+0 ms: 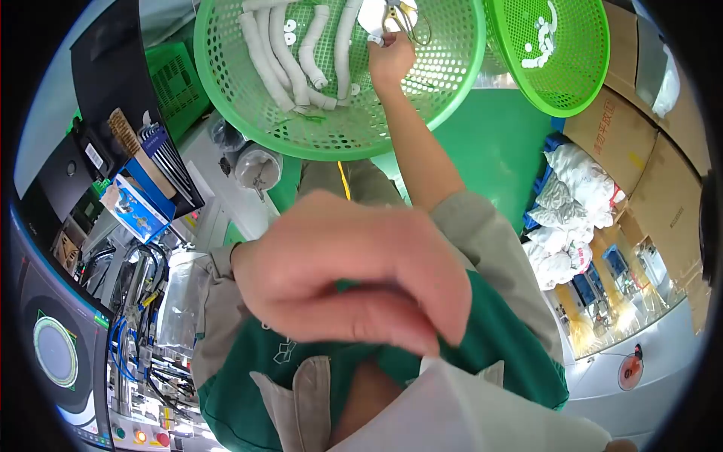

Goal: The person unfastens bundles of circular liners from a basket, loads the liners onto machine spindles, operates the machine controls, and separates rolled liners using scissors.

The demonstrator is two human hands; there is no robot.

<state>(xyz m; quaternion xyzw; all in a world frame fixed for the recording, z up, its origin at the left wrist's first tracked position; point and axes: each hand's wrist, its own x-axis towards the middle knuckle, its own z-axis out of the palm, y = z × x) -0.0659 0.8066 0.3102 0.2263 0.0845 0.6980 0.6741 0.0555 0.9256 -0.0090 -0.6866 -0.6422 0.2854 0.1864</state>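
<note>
My left hand is raised close to the camera, blurred, with its fingers curled and pinched together. Its fingertips are by the upper tip of a white sheet-like thing, perhaps a face mask; whether they grip it I cannot tell. My right hand reaches into a large green perforated basket, fingers closed at a small white piece. Beside those fingers, gold-handled scissors lie over a white round thing. Several long white tube-like rolls and small white ring-like pieces lie in the basket.
A second green basket with small white pieces stands at the right, near cardboard boxes and white plastic bags. On the left are a lidless bin, brushes, a cabled machine and a monitor.
</note>
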